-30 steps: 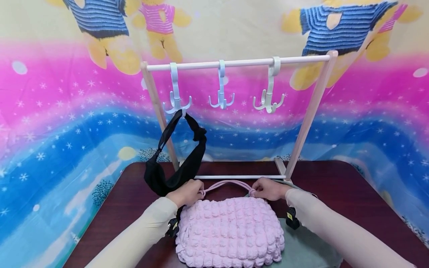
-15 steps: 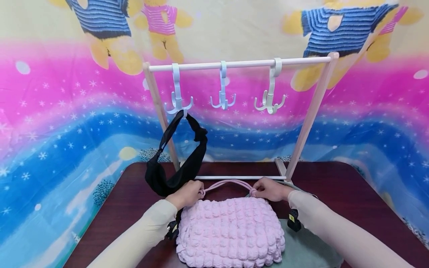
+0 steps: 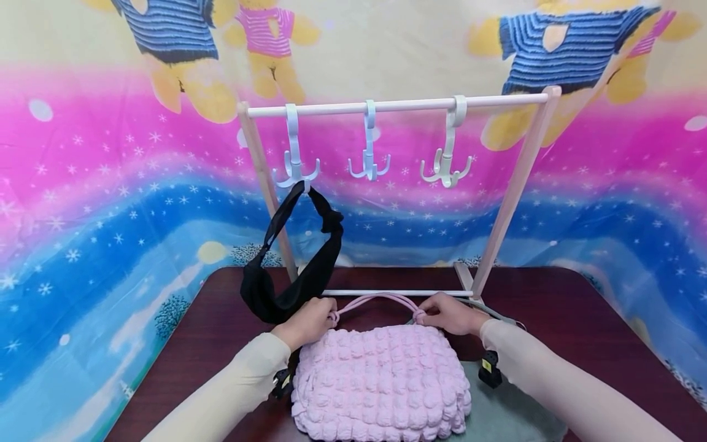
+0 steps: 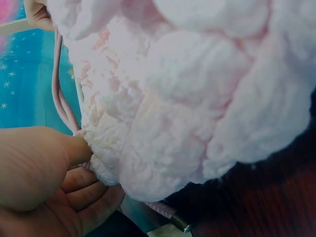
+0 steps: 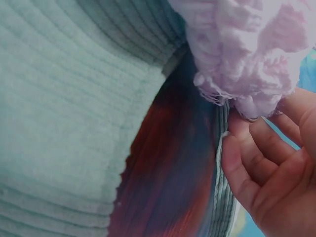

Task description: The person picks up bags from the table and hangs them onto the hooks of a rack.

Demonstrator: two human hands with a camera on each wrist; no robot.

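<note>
A pink puffy quilted handbag [image 3: 381,383] lies near the front of the table, its thin double cord handle [image 3: 381,296] arched above the top edge. My left hand [image 3: 309,320] pinches the left end of that handle, by a knot at the bag's upper left corner. At the upper right corner my right hand [image 3: 453,313] pinches the handle's other end. In the left wrist view the left thumb presses the cord against the curled fingers. The right wrist view shows a grey-green ribbed bag [image 5: 64,123], partly under the pink one, its strap by the right fingers.
Behind stands a wooden rack [image 3: 397,106] carrying three hooks. A black bag [image 3: 298,276] hangs from the left hook [image 3: 294,159]; the middle hook [image 3: 369,153] and right hook [image 3: 446,156] hold nothing. The dark red table [image 3: 580,319] reaches a patterned cloth backdrop.
The handle's arch rises slightly, and my right hand has shifted a little to the right. Both hands keep their hold; the scene drifts slightly with the head camera.
</note>
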